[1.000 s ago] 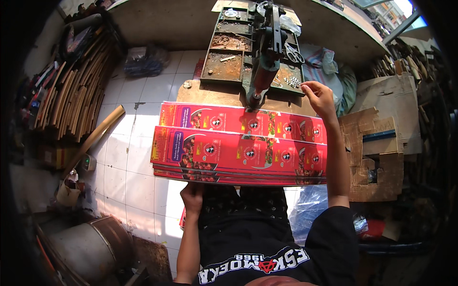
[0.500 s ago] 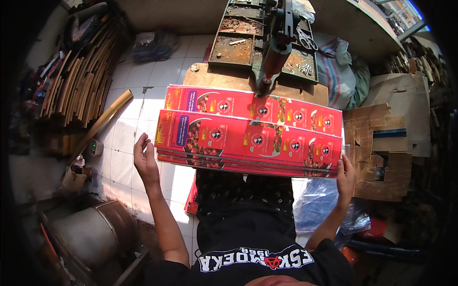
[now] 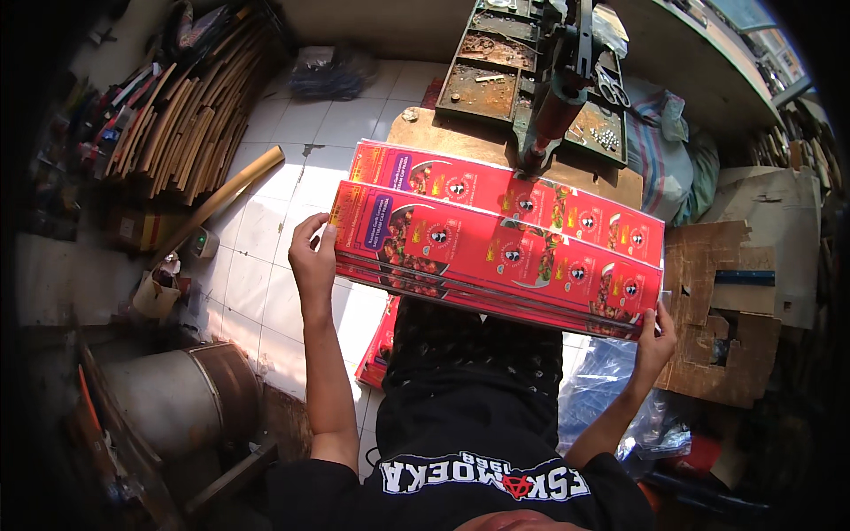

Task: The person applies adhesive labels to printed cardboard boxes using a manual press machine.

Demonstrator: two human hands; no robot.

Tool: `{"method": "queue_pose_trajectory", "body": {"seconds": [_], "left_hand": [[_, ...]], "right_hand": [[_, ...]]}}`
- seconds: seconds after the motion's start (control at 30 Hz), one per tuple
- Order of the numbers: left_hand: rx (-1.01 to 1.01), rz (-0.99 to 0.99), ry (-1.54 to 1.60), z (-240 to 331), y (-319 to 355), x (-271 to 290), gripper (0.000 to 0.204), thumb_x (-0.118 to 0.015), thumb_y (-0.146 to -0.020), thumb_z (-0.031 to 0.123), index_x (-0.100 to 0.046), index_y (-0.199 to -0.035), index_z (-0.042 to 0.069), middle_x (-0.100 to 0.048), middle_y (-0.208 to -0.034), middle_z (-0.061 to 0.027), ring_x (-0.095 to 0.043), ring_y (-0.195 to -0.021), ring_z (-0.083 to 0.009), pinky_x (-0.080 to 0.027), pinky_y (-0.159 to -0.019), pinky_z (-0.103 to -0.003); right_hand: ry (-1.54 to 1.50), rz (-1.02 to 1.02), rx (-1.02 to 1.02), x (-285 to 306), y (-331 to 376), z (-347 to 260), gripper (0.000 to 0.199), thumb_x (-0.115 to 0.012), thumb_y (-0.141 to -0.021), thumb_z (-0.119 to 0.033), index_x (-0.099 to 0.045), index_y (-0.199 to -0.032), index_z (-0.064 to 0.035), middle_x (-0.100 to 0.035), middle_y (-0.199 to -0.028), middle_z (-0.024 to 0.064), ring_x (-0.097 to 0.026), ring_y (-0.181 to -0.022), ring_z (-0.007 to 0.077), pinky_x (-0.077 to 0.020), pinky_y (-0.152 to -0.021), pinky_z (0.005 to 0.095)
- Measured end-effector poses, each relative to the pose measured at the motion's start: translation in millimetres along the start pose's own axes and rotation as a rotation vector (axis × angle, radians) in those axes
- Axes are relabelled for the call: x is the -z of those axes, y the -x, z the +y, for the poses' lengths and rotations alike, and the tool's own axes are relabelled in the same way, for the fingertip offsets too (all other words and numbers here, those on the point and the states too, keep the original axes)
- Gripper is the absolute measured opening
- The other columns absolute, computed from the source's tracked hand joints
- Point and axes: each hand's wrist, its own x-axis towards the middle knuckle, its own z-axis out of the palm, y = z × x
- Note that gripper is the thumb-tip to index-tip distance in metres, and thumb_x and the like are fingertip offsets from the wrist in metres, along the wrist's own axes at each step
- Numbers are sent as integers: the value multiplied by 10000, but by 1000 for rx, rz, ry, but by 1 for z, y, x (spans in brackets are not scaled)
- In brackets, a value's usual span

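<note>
Your left hand [image 3: 312,258] and right hand [image 3: 655,342], fingers nearly closed, grip opposite ends of the red sheets [image 3: 478,237] at the near side of the press [image 3: 556,111]; support both ends evenly so the edges lie square.

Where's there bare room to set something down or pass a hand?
Free: the tiled floor between the brown tube and the left hand, plus a narrow wooden strip between the tray and the red panels. Crowded: the tray's right section, holding small pale bits, and right of the right hand, where cut cardboard lies.
</note>
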Motion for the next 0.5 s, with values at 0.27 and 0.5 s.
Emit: {"method": "queue_pose_trajectory", "body": {"seconds": [0.27,0.5], "left_hand": [[112,15,318,24,5,9,290,-596,-932,87,-629,-1177,-65,-662,-1124,-135,-624,-1010,-170,-486,-908,-304],[152,-133,701,41,5,30,407,-582,-955,73,-498,-1322,-82,-667,-1114,-123,-665,-935,-132,-539,-863,-266]], "right_hand": [[-361,40,-4,7,5,-16,314,-611,-961,-114,-626,-1204,85,-669,-1147,137,-647,-968,159,-514,-862,276],[-741,-90,-31,36,4,-21,335,-585,-968,-103,-579,-1264,54,-671,-1119,119,-658,-958,143,-529,-848,270]]}}
